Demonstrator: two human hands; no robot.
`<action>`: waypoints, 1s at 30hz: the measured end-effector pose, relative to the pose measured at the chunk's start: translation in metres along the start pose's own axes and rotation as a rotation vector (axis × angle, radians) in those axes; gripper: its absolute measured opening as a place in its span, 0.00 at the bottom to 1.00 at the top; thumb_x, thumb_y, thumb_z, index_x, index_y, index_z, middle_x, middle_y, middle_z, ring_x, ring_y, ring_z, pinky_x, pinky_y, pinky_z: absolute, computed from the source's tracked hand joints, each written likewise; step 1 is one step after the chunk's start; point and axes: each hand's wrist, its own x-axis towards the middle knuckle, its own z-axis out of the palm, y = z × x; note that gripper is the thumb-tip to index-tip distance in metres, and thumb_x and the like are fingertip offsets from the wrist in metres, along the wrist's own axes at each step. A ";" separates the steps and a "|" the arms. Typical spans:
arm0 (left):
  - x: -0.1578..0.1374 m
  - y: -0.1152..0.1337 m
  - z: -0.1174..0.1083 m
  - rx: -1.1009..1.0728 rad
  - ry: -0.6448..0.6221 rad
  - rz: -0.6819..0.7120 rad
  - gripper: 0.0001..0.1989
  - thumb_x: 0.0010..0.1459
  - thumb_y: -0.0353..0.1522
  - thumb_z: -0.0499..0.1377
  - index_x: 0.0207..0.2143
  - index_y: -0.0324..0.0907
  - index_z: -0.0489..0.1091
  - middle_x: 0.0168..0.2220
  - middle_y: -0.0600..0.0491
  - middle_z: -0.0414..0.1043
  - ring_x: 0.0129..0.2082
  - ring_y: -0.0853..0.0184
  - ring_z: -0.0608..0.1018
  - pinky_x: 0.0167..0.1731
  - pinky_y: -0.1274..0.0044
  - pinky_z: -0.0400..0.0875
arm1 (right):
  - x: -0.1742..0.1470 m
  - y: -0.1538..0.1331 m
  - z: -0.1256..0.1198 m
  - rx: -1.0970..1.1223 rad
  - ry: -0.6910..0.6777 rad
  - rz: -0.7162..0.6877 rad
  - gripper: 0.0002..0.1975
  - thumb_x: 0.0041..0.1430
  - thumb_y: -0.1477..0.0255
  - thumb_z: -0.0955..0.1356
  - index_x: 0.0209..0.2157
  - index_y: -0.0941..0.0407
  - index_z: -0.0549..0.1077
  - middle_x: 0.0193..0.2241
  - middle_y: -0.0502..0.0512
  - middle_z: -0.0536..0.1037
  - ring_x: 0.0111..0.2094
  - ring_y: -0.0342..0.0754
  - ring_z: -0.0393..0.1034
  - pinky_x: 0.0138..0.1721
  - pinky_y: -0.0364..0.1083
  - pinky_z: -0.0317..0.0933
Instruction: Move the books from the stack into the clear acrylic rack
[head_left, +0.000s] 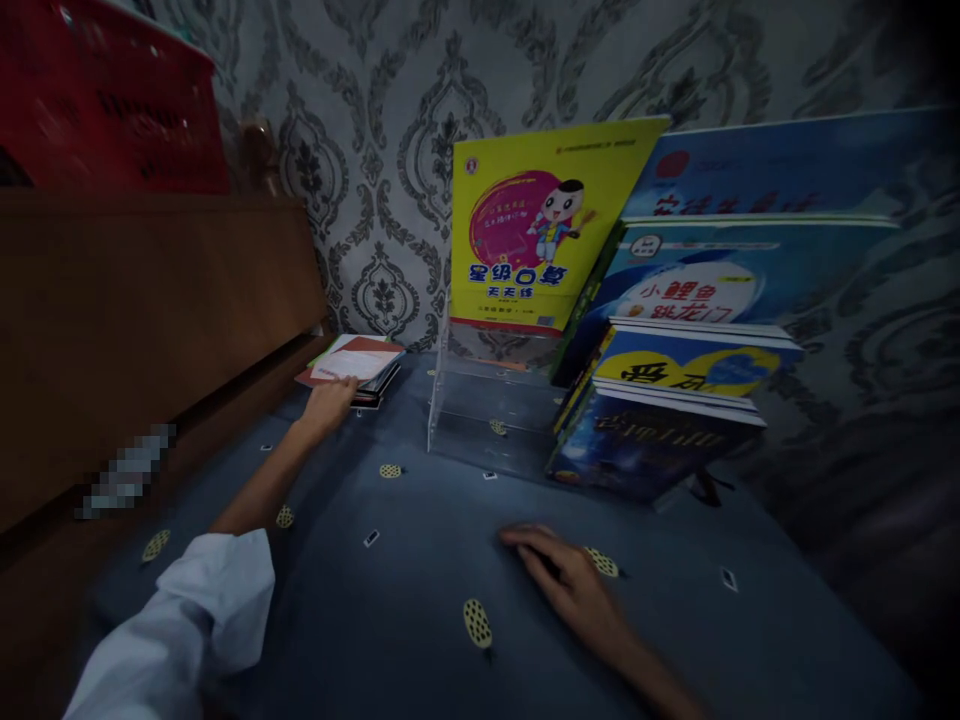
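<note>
My left hand (330,403) reaches to a small stack of books (367,400) at the back left of the table. Its fingers are closed at the front edge of the top booklet (352,362), which has a pale and reddish-brown cover; the thumb is hidden. My right hand (559,570) rests low over the tablecloth, fingers loosely curled and a gap beside the thumb, with nothing in it. Beyond it stands a clear acrylic book rack (480,440). A yellow workbook (551,225) leans upright in its left part.
Several blue-covered books (667,430) stand in tiers on the rack's right side. A brown wooden cabinet (150,330) flanks the table on the left, with a red basket (127,110) on top. Patterned wallpaper (375,150) covers the wall behind. The dark tablecloth (375,610) has pineapple prints.
</note>
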 end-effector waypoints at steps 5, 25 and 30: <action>-0.045 0.021 -0.008 0.091 -0.028 0.081 0.18 0.66 0.20 0.45 0.53 0.29 0.67 0.47 0.33 0.76 0.48 0.51 0.81 0.43 0.66 0.75 | 0.000 -0.001 -0.001 0.028 0.018 0.004 0.17 0.68 0.63 0.62 0.42 0.52 0.81 0.41 0.60 0.83 0.44 0.56 0.79 0.47 0.55 0.73; -0.253 0.191 -0.006 0.139 0.281 0.655 0.16 0.61 0.26 0.58 0.49 0.25 0.72 0.36 0.34 0.79 0.32 0.57 0.83 0.30 0.72 0.77 | -0.005 0.001 0.004 -0.002 0.063 -0.069 0.15 0.66 0.70 0.63 0.45 0.52 0.80 0.41 0.58 0.83 0.45 0.55 0.77 0.48 0.56 0.71; -0.266 0.226 -0.007 0.033 0.360 0.748 0.17 0.65 0.28 0.53 0.53 0.27 0.69 0.41 0.31 0.78 0.40 0.51 0.82 0.37 0.65 0.77 | -0.006 0.004 0.000 -0.073 0.192 -0.066 0.15 0.66 0.69 0.63 0.48 0.52 0.79 0.50 0.61 0.80 0.54 0.57 0.72 0.56 0.60 0.66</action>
